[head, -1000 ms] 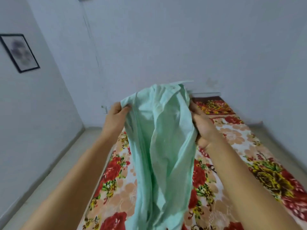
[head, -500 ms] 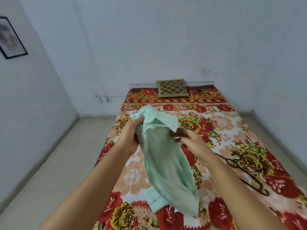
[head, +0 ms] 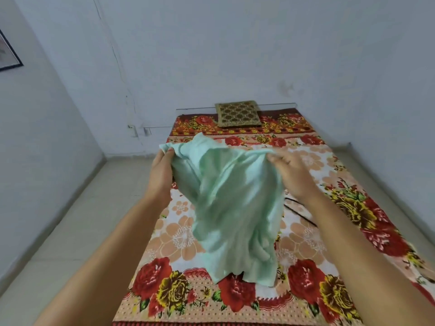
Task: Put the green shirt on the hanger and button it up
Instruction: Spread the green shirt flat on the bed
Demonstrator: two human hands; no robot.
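A pale green shirt (head: pixel 233 203) hangs in the air above the bed, bunched and folded on itself, its lower end touching the bedspread. My left hand (head: pixel 162 175) grips its upper left edge near the collar. My right hand (head: pixel 292 172) pinches the upper right edge. A thin dark hanger (head: pixel 297 211) lies on the bedspread to the right of the shirt, mostly hidden behind the cloth and my right forearm.
A bed with a red and yellow floral bedspread (head: pixel 353 208) fills the middle and right. A brown patterned cushion (head: pixel 237 113) sits at its far end by the wall. Pale tiled floor (head: pixel 77 220) runs along the left. A framed picture (head: pixel 8 55) hangs on the left wall.
The shirt came down from face height to just above the bed. My hands have moved apart, spreading its top edge wider, and the cloth now drapes lower over the bedspread.
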